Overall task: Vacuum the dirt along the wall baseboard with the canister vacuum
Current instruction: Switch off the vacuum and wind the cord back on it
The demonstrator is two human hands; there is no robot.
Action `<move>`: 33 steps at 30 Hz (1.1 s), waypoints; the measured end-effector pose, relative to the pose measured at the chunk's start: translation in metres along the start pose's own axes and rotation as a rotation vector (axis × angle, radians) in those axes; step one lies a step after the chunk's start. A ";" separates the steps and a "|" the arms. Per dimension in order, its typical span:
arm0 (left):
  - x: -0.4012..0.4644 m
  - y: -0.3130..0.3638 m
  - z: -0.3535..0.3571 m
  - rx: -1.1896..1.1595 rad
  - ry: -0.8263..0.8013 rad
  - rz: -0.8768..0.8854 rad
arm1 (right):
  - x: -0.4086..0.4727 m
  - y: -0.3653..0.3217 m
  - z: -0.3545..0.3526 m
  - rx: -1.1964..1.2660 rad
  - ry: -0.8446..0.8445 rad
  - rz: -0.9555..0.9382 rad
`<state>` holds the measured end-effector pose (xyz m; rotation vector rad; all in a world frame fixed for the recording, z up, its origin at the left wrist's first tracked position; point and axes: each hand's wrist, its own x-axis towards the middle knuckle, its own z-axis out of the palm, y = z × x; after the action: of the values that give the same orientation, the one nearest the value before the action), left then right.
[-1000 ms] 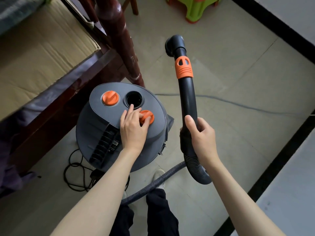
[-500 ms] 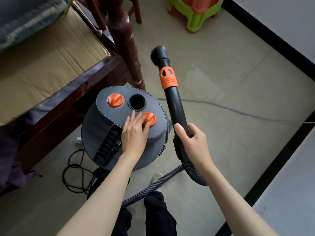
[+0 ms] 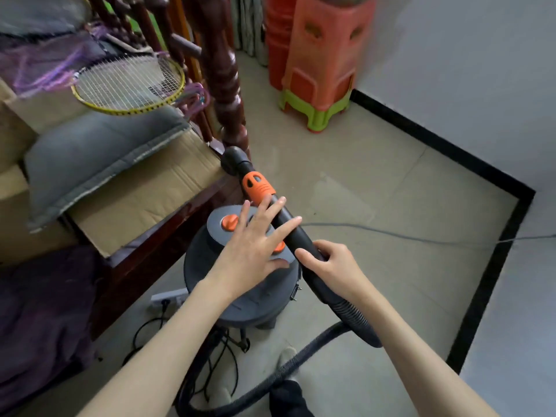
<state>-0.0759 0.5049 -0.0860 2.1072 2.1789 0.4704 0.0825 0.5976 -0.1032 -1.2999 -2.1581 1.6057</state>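
The grey canister vacuum [image 3: 240, 281] stands on the floor near the dark wooden bed frame [image 3: 144, 251]. The right hand [image 3: 334, 266] grips its black wand [image 3: 288, 227]; the left hand [image 3: 255, 245], fingers spread and holding nothing, hovers over the lid. The black baseboard [image 3: 436, 142] runs far right.

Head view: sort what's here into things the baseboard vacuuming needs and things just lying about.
For the job:
- canister vacuum
- wand, held in the right hand
- hose
- black baseboard
- left hand, fingers spread above the canister's top

Lying about:
- badminton racket
- grey cushion
- cardboard
- stacked plastic stools
- power strip
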 end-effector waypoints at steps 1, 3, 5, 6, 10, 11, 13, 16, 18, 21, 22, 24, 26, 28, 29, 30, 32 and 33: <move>0.001 0.000 -0.015 0.046 0.012 0.052 | -0.008 -0.010 0.000 0.001 -0.019 -0.016; 0.001 -0.004 -0.044 0.083 0.061 0.147 | -0.027 -0.035 0.002 0.018 -0.030 -0.040; -0.006 -0.007 -0.067 0.065 0.103 0.203 | -0.047 -0.058 0.005 0.051 0.051 -0.086; -0.014 -0.007 -0.077 0.055 0.118 0.197 | -0.057 -0.068 0.006 0.064 0.112 -0.118; -0.054 -0.007 -0.103 -0.025 0.203 0.048 | -0.102 -0.080 0.005 0.016 0.348 -0.193; -0.064 -0.008 -0.108 -0.059 0.215 0.000 | -0.115 -0.077 0.005 -0.025 0.400 -0.203; -0.083 -0.010 -0.119 -0.121 0.237 -0.075 | -0.141 -0.067 0.006 -0.064 0.481 -0.205; -0.103 -0.011 -0.135 -0.231 0.246 -0.169 | -0.175 -0.046 0.016 -0.023 0.578 -0.145; -0.111 -0.010 -0.144 -0.301 0.238 -0.216 | -0.186 -0.035 0.027 0.028 0.622 -0.069; -0.124 -0.007 -0.157 -0.353 0.191 -0.243 | -0.192 -0.033 0.038 0.067 0.738 -0.007; -0.128 -0.007 -0.161 -0.377 0.160 -0.248 | -0.193 -0.037 0.038 0.065 0.781 -0.014; -0.138 -0.006 -0.169 -0.422 0.076 -0.241 | -0.199 -0.045 0.033 0.022 0.848 -0.059; -0.148 -0.002 -0.174 -0.462 -0.020 -0.201 | -0.209 -0.057 0.026 -0.108 0.897 -0.142; -0.156 0.011 -0.177 -0.550 -0.104 -0.150 | -0.219 -0.073 0.018 -0.303 0.938 -0.255; -0.159 0.022 -0.179 -0.599 -0.136 -0.127 | -0.224 -0.083 0.014 -0.401 0.957 -0.322; -0.162 0.033 -0.181 -0.646 -0.157 -0.109 | -0.230 -0.093 0.011 -0.487 0.974 -0.383; -0.165 0.054 -0.186 -0.722 -0.162 -0.079 | -0.241 -0.111 0.006 -0.606 1.008 -0.480; -0.167 0.064 -0.188 -0.734 -0.153 -0.064 | -0.247 -0.118 0.004 -0.645 1.018 -0.525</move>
<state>-0.0549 0.3098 0.0839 1.6007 1.6251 0.8975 0.1668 0.4145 0.0818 -1.1223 -2.0223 -0.0390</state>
